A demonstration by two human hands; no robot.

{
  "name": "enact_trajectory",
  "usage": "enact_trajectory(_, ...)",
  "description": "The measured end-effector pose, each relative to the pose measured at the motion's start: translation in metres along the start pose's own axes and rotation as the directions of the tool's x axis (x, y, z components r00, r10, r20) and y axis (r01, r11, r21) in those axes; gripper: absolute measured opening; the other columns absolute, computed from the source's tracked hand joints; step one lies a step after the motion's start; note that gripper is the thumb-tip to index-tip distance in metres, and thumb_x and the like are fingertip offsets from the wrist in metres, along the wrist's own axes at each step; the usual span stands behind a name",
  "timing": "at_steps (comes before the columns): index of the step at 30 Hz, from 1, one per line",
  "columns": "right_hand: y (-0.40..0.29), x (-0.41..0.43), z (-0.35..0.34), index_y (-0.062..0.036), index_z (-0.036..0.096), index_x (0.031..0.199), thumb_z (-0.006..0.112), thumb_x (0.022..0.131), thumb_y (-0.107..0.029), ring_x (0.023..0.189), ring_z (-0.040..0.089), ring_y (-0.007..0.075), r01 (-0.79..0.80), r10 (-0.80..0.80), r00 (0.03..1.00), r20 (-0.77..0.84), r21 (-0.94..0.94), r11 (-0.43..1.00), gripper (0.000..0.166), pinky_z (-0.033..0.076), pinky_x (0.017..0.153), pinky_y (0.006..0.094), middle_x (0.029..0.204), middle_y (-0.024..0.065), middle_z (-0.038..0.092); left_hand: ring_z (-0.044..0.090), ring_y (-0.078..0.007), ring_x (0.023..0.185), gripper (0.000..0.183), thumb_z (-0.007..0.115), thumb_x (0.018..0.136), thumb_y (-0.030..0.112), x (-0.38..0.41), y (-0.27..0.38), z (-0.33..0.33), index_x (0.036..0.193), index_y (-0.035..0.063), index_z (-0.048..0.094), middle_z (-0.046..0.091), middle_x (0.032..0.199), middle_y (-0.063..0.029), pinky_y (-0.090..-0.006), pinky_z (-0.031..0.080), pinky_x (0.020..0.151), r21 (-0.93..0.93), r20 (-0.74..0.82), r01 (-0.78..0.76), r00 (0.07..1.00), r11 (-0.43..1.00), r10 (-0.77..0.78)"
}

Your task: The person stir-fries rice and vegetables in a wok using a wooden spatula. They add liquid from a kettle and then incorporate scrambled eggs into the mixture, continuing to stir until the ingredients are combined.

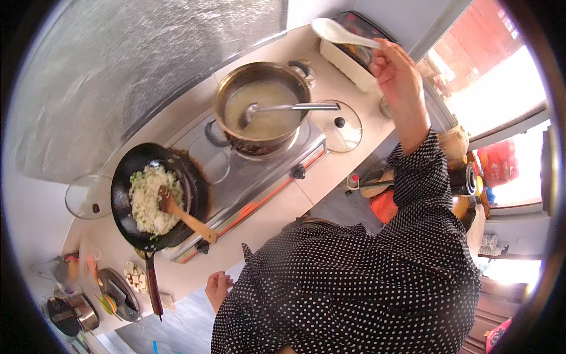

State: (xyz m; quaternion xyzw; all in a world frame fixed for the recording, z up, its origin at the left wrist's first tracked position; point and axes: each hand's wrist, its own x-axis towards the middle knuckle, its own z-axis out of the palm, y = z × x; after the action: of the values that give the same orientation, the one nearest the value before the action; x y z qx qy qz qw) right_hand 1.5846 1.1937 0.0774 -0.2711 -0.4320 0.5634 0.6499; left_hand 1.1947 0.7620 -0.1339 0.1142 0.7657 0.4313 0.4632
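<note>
My right hand (398,73) is raised at the upper right, its fingers closed on the handle of a white soup spoon (338,33). My left hand (218,286) hangs low before my body, past the counter's front edge, fingers curled; whether it holds anything cannot be told. A black wok (121,186) on the left of the stove contains white rice with green bits (150,201), and a wooden spatula (194,223) rests in it. On the right burner stands a metal pot (265,144) of cloudy liquid, with a metal ladle (287,107) leaning in it.
A glass lid (351,132) lies right of the pot; another glass lid (82,199) is left of the wok. A white box (349,66) stands at the counter's far right. A plate of pale cubes (136,278) and a knife sharpener or similar tool sit beyond the wok handle (153,285).
</note>
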Motion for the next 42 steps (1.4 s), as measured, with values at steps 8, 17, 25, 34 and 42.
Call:
enact_trajectory(8,0.102,0.103,-0.159,0.0019,0.065,0.096,0.065,0.091,-0.009,0.064,0.057,0.0134,-0.214,0.130,0.943,-0.307,-0.258,0.942,0.012,0.050,0.062,0.0273,0.077,0.0062,0.063,0.056,-0.0107,0.065,0.022,0.064,0.092,0.018,-0.018,0.021,0.068,0.100,-0.0027,0.063,0.067,0.080,-0.0079,-0.0237,0.045,0.059,0.307,-0.073,0.053,0.997,0.950,-0.032)
enact_trajectory(17,0.302,0.169,-0.213,0.0048,0.067,0.107,0.058,0.092,-0.011,0.078,0.065,0.0176,-0.466,0.300,0.879,-0.372,-0.533,0.706,0.024,0.053,0.069,0.0310,0.090,0.0107,0.070,0.065,-0.0165,0.075,0.028,0.061,0.095,0.020,-0.072,0.011,0.105,0.107,-0.0059,0.063,0.068,0.087,-0.0107,-0.0285,0.054,0.070,0.015,-0.333,0.157,0.932,0.987,-0.143)
enact_trajectory(25,0.291,0.194,-0.272,0.0026,0.062,0.108,0.058,0.095,-0.016,0.087,0.063,0.0202,-0.509,0.541,0.840,-0.047,-0.415,0.754,0.023,0.053,0.079,0.0312,0.095,0.0085,0.065,0.063,-0.0128,0.077,0.026,0.062,0.096,0.024,-0.101,0.011,0.071,0.104,-0.0001,0.064,0.067,0.090,-0.0056,-0.0270,0.052,0.073,-0.196,-0.529,-0.121,0.849,0.973,-0.001)
enact_trajectory(34,0.037,0.079,-0.067,0.0011,0.062,0.123,0.057,0.099,-0.018,0.087,0.061,0.0126,0.143,-0.048,0.986,0.159,-0.672,0.726,0.031,0.049,0.075,0.0247,0.100,0.0067,0.067,0.063,-0.0260,0.100,0.022,0.064,0.091,0.014,-0.097,0.087,-0.079,0.107,-0.0002,0.065,0.066,0.106,-0.0133,-0.0337,0.048,0.089,0.762,-0.558,-0.068,0.433,0.643,0.708)
enact_trajectory(42,0.120,-0.162,0.210,-0.0039,0.050,0.135,0.075,0.082,-0.024,0.111,0.058,0.0409,0.722,0.441,0.173,0.881,-0.418,0.551,0.062,0.050,0.090,0.0434,0.130,0.0206,0.054,0.063,-0.0295,0.104,0.049,0.069,0.087,0.034,-0.019,0.100,-0.191,0.121,-0.0003,0.061,0.066,0.114,-0.0177,-0.0376,0.049,0.091,0.721,-0.251,-0.135,0.863,0.680,0.438)
